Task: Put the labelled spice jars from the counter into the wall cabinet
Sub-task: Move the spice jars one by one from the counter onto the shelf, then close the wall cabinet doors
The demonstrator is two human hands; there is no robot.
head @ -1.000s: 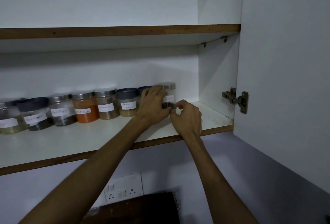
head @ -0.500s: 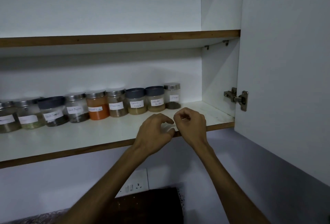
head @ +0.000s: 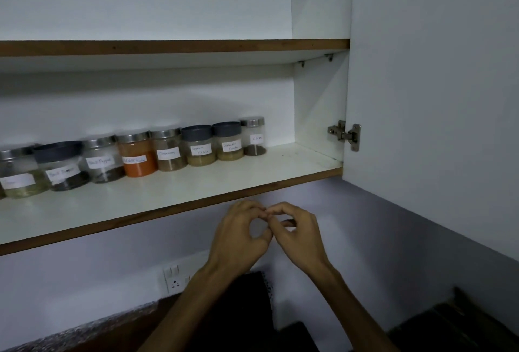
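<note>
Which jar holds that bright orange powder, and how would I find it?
Look in the open wall cabinet, on its lower shelf, where a row of labelled jars stands. The orange jar is near the middle, silver-lidded. It alone holds vivid orange powder; its neighbours hold brown, yellowish or dark spices.

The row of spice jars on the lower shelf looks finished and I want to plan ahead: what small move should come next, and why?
Probably lower both hands toward the counter to look for another jar. The left hand and right hand hang below the shelf edge, fingertips touching, holding nothing. The jars stand in a row ending at the small steel-lidded jar, with bare shelf to its right.
</note>
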